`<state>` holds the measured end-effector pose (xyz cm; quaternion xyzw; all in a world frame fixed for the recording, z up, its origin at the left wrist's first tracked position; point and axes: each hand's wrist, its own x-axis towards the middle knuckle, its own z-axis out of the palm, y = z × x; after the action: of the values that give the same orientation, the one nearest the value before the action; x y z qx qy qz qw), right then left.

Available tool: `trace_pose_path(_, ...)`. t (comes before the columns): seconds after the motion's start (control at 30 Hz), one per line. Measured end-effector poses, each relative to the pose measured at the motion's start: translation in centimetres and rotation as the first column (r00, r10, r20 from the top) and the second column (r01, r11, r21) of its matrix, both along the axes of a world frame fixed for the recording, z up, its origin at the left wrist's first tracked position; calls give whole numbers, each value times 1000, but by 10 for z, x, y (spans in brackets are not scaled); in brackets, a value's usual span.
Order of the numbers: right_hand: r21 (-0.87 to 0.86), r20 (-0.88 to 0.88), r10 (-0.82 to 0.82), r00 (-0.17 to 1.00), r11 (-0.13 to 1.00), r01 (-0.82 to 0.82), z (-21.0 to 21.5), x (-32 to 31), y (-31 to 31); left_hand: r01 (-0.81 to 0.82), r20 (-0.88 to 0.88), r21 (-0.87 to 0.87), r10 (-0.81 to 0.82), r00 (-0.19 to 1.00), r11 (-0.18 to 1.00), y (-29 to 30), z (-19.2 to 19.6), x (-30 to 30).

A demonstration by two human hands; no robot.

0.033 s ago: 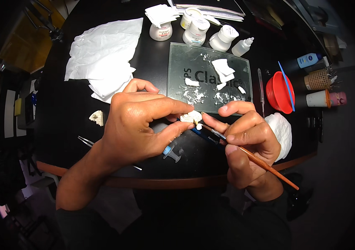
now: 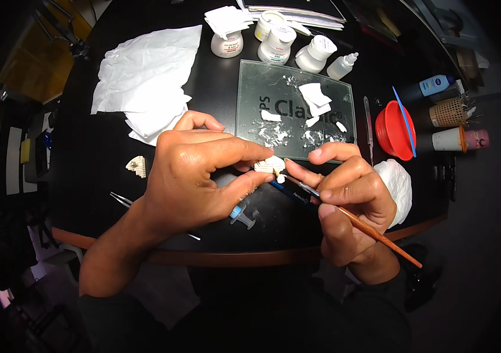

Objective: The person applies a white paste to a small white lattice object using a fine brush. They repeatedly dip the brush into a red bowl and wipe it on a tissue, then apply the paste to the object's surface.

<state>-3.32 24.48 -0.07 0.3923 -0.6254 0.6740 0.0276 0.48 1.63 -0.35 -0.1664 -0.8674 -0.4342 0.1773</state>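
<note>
Cream-white little dental model piece [image 2: 270, 165] sits pinched between the thumb and forefinger of the left hand [image 2: 194, 176], held up just above the black tabletop [image 2: 85, 159]. Right hand [image 2: 350, 197] has its fingers closed around a thin wooden-handled brush [image 2: 368, 226], pencil style, and the tip is right at the piece, touching or nearly so, hard to say which.

Just beyond the fingers lies a glass mixing slab [image 2: 250, 88] with white paste dabs and a few bits of torn paper on it. Past that stands a row of small white jars [image 2: 277, 44] and a dropper bottle [image 2: 342, 66]. Off to the left of the left fingers there's a crumpled pile of white tissue [image 2: 144, 76] and a second small tooth model [image 2: 137, 166] lying on its own. Under the left palm a small blue-tipped syringe [image 2: 241, 215] rests on the tabletop, with metal tweezers [image 2: 122, 200] near the wrist. Right of the right fingers: a red bowl [image 2: 393, 130] and a wad of white tissue [image 2: 396, 182].
</note>
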Motion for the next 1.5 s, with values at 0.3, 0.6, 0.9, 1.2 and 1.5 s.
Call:
trace_pose_path(0.3, -18, 14, -5, 1000, 1000, 5, -2, 1, -1, 2, -8, -9, -2, 1000, 1000, -1, -1, 0)
trace_pose_path(0.6, -19, 21, -11, 1000, 1000, 12, 1, 2, -1, 5, -7, -2, -6, 1000, 1000, 0, 0, -1)
trace_pose_path(0.9, 24, 26, 49, 998, 998, -50, 1, 0, 4, 10, -30, 19, -9, 999, 1000, 0, -1, -1)
trace_pose_path(1.2, 39, 37, 142, 989, 989, -143, -3, -3, 7, 28, -119, -48, -34, 992, 998, -1, 1, 0)
trace_pose_path(1.5, -31, 157, 49, 986, 999, -44, 1, 2, 1, 23, -181, -132, -47, 982, 991, -1, 2, 1)
